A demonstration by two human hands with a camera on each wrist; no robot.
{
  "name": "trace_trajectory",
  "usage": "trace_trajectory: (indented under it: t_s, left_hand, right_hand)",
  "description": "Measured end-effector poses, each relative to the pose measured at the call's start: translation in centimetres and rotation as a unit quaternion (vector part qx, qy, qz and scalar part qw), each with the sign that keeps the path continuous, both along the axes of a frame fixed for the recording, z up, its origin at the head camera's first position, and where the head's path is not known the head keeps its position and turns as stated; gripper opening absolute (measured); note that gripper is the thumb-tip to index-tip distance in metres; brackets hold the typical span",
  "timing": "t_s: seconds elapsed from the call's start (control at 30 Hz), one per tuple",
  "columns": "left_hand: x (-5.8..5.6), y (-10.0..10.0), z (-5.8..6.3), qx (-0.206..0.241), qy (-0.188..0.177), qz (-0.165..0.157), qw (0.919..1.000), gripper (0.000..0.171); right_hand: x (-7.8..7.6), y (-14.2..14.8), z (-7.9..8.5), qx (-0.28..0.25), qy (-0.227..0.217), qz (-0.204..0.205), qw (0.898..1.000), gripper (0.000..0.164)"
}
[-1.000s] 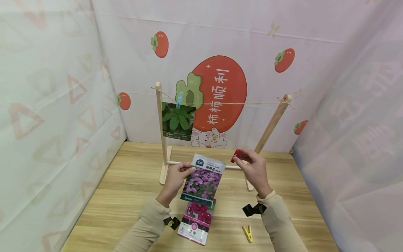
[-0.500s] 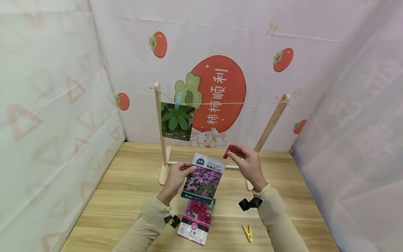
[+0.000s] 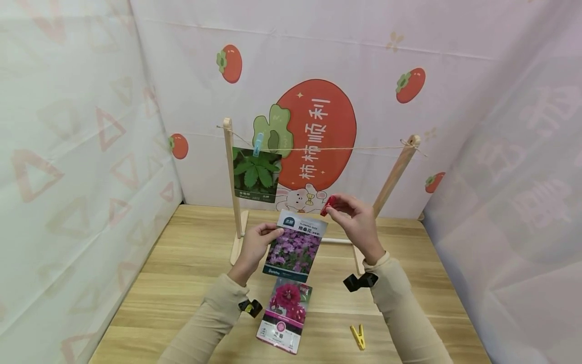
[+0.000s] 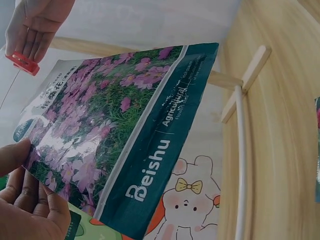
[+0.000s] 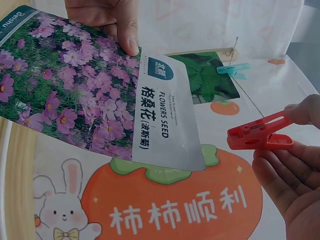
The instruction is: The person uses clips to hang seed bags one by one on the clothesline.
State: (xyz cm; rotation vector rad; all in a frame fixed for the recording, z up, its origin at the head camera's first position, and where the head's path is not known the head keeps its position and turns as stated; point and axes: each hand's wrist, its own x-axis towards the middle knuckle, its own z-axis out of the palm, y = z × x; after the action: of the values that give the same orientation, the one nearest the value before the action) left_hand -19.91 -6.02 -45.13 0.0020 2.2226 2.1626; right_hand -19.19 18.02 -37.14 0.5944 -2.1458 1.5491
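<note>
My left hand (image 3: pixel 256 246) pinches the left edge of a seed packet (image 3: pixel 295 247) with purple flowers, teal along its bottom and white at its top. The thumb lies on the packet's front in the left wrist view. My right hand (image 3: pixel 356 222) holds a red clothespin (image 5: pixel 260 136) by its handle ends between thumb and fingers, a short gap from the packet's top right corner. Behind both hands a twine line (image 3: pixel 336 149) runs between two wooden posts. A green-leaf packet (image 3: pixel 256 177) hangs from it at the left by a light blue clothespin (image 3: pixel 258 145).
On the wooden table, a second packet (image 3: pixel 285 316) with magenta flowers lies below the held one. A yellow clothespin (image 3: pixel 358 337) lies near the right forearm. The stand's left post (image 3: pixel 234 182) and right post (image 3: pixel 393 177) rise at the back, joined by a white rod (image 3: pixel 337 241) low down.
The purple-flower packet has risen a little in my left hand, uncovering more of the magenta packet. My right hand has moved left and up with the red clothespin, closer to the packet's top.
</note>
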Motion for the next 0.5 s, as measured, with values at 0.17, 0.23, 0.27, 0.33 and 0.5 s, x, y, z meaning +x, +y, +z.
trace_trajectory:
  t_s: [0.17, 0.23, 0.27, 0.33, 0.5]
  left_hand:
    - [-0.7, 0.1, 0.8, 0.011, -0.005, 0.011, 0.9999, 0.023]
    - [-1.0, 0.2, 1.2, 0.013, -0.004, 0.014, 0.9998, 0.023]
    - [-1.2, 0.2, 1.3, 0.012, -0.002, 0.016, 0.9998, 0.024]
    - [-1.6, 0.3, 1.6, 0.014, 0.003, 0.019, 0.9997, 0.024]
    - [-2.3, 0.4, 2.5, 0.021, 0.02, 0.027, 0.9992, 0.025]
  right_hand:
    - [-0.7, -0.2, 1.1, -0.005, 0.003, 0.001, 1.0, 0.025]
    - [-1.1, -0.2, 1.6, -0.005, 0.009, -0.003, 1.0, 0.025]
    - [-1.2, -0.3, 1.8, -0.007, 0.012, -0.005, 1.0, 0.026]
    - [-1.5, -0.4, 2.3, -0.009, 0.018, -0.008, 1.0, 0.027]
    - [-2.4, -0.7, 3.3, -0.01, 0.024, -0.007, 1.0, 0.034]
